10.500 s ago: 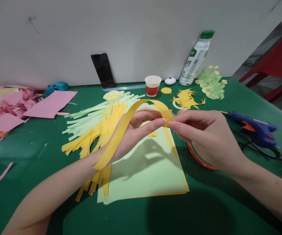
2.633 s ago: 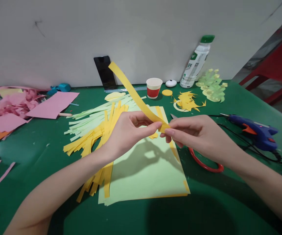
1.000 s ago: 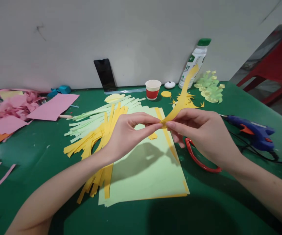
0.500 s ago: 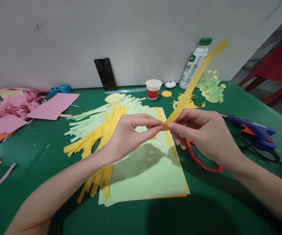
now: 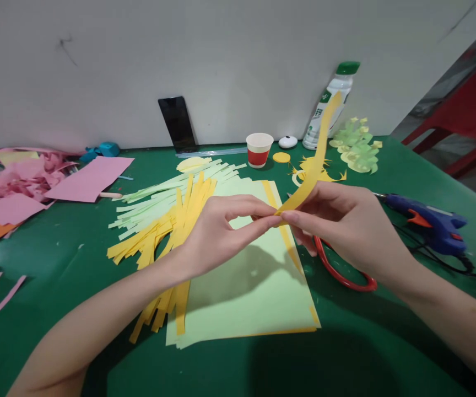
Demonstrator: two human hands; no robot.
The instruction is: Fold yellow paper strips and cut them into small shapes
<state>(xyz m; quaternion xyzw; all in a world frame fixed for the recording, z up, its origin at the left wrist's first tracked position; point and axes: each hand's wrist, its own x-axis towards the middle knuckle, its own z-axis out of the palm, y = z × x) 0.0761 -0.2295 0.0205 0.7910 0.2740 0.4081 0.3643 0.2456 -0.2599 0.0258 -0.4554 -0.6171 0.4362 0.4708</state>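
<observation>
Between both hands is a yellow paper strip point(image 5: 315, 165), its long free end curving up and to the right. My left hand point(image 5: 230, 229) pinches the strip's lower end between thumb and fingertips. Right beside it, my right hand point(image 5: 341, 220) pinches the same end, and the two sets of fingertips nearly touch. Whatever fold sits there is mostly hidden by the fingers. Below them lies a stack of pale green paper sheets point(image 5: 242, 303). Cut yellow paper strips point(image 5: 180, 231) rest on its left side. Red-handled scissors point(image 5: 345, 281) lie partly under my right hand.
Pale green strips point(image 5: 147, 212) spread behind the yellow ones. A paper cup point(image 5: 259, 151), a bottle point(image 5: 324, 118) and a phone point(image 5: 178, 124) stand along the wall. A blue glue gun point(image 5: 428, 220) with its cord lies at right; pink paper point(image 5: 91, 179) covers the left.
The strip's free end has swung left and down and now curves more upright. Both hands stay pinched together in nearly the same place.
</observation>
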